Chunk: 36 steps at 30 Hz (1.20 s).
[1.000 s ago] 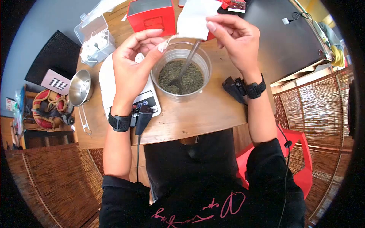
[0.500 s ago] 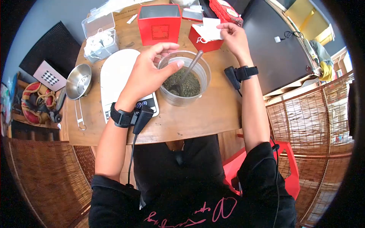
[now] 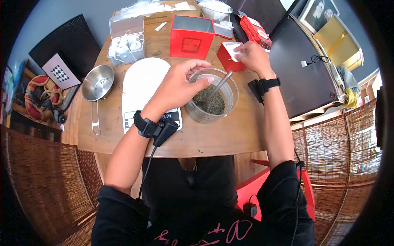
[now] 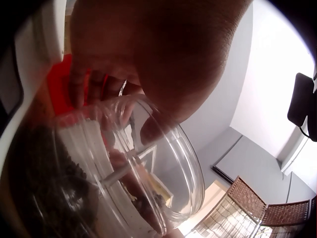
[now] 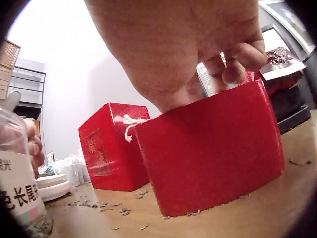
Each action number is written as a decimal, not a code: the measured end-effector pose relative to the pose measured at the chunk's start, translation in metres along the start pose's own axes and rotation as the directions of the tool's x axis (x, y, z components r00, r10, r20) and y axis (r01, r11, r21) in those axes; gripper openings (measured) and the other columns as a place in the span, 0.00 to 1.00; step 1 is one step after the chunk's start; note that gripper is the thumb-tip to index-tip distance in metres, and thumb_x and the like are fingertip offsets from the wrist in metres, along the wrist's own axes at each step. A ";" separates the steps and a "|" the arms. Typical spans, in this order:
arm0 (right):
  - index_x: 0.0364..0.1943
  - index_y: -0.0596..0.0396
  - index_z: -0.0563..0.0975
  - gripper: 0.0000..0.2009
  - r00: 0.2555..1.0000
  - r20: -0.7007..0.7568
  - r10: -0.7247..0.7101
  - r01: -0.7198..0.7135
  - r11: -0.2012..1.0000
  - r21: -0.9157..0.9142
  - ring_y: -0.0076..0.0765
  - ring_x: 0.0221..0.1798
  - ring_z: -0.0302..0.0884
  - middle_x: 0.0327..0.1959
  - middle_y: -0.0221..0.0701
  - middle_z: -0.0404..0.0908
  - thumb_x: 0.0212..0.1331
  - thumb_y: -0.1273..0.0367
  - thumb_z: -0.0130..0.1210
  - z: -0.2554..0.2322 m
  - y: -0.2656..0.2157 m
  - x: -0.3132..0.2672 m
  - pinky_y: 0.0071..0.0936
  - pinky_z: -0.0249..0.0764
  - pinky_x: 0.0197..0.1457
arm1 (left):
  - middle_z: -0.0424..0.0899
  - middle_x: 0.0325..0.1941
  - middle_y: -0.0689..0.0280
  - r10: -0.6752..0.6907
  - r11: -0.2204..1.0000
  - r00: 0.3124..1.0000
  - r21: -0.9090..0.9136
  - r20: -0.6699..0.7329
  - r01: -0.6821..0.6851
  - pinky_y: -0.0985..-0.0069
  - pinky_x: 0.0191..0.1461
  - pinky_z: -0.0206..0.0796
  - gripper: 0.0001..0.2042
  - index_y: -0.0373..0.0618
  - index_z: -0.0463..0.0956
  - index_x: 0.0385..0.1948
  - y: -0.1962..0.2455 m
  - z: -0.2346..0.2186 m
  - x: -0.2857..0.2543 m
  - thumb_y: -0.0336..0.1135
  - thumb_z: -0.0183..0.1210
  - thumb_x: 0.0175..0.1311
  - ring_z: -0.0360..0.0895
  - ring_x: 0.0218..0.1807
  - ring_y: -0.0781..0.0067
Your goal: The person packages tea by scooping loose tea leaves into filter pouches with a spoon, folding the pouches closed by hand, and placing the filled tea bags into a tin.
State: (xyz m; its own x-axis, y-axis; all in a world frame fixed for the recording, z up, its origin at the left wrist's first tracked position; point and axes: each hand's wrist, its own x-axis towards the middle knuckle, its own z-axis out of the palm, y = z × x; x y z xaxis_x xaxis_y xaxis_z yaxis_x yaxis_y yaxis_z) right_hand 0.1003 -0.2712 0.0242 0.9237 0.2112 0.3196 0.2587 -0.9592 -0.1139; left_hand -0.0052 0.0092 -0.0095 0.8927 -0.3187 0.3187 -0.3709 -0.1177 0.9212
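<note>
My right hand [image 3: 256,57] reaches over a small open red box [image 3: 228,62], its fingers pinching a white drawstring bag [image 3: 232,48] at the opening. White strings [image 5: 130,120] hang over the box's rim in the right wrist view, where the bag itself is mostly hidden. My left hand [image 3: 177,84] is at the rim of a clear plastic tub [image 3: 203,117], its thumb straight across the opening and its fingers loosely bent on the far side. Dried chopped leaves [image 3: 216,105] fill the tub's lower part, and a spoon [image 3: 223,82] leans in them.
A white kitchen scale [image 3: 141,80] lies left of the tub, beside a small steel pan [image 3: 97,82]. Behind stand a clear lidded box [image 3: 127,57] of white bags and a taller red box [image 3: 191,39]. A red packet [image 3: 256,35] lies at the back right. Leaf crumbs [image 5: 124,211] dot the table.
My right hand has carried the white bag from above the tub to the red box and lowered it in. My left hand has let go of the bag's string and come down to the tub's rim.
</note>
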 end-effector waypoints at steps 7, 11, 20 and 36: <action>0.34 0.56 0.88 0.12 0.908 -0.376 0.185 0.117 0.749 0.652 0.15 0.25 0.75 0.22 0.23 0.83 0.63 0.61 0.68 -0.051 -0.030 -0.014 0.18 0.68 0.29 | 0.87 0.51 0.62 -0.028 0.999 0.999 0.046 -0.019 0.029 0.74 0.55 0.73 0.20 0.42 0.79 0.57 0.003 -0.002 -0.001 0.38 0.68 0.66 0.81 0.50 0.75; 0.45 0.59 0.84 0.13 0.642 -0.697 0.320 0.519 0.488 0.702 0.20 0.30 0.74 0.38 0.34 0.84 0.69 0.62 0.60 -0.115 -0.041 -0.071 0.18 0.62 0.28 | 0.88 0.48 0.62 0.018 0.999 0.999 0.039 -0.048 -0.016 0.73 0.55 0.73 0.20 0.41 0.80 0.56 -0.001 -0.001 -0.002 0.40 0.67 0.66 0.82 0.49 0.75; 0.38 0.43 0.81 0.17 0.486 -0.814 -0.317 0.785 -0.252 0.566 0.22 0.22 0.63 0.24 0.17 0.75 0.69 0.48 0.49 -0.215 -0.071 -0.182 0.25 0.59 0.33 | 0.87 0.41 0.62 0.017 0.995 0.999 0.102 -0.038 -0.013 0.74 0.45 0.72 0.20 0.43 0.81 0.54 0.002 -0.001 -0.003 0.44 0.68 0.65 0.79 0.38 0.76; 0.26 0.41 0.79 0.07 0.369 -0.846 -0.386 0.785 -0.359 0.506 0.09 0.18 0.56 0.18 0.09 0.70 0.61 0.71 0.59 -0.224 -0.109 -0.175 0.15 0.51 0.26 | 0.87 0.45 0.61 -0.046 0.992 0.999 0.116 0.003 0.046 0.74 0.51 0.73 0.20 0.41 0.80 0.55 0.008 -0.001 -0.003 0.42 0.67 0.66 0.82 0.44 0.75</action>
State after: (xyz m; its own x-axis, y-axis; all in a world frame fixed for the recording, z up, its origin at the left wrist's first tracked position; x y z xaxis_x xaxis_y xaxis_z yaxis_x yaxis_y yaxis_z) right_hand -0.1530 -0.2463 0.1916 0.0016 0.2891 0.9573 0.7749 0.6048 -0.1840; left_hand -0.0104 0.0103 -0.0026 0.9082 -0.3155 0.2749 -0.3568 -0.2406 0.9027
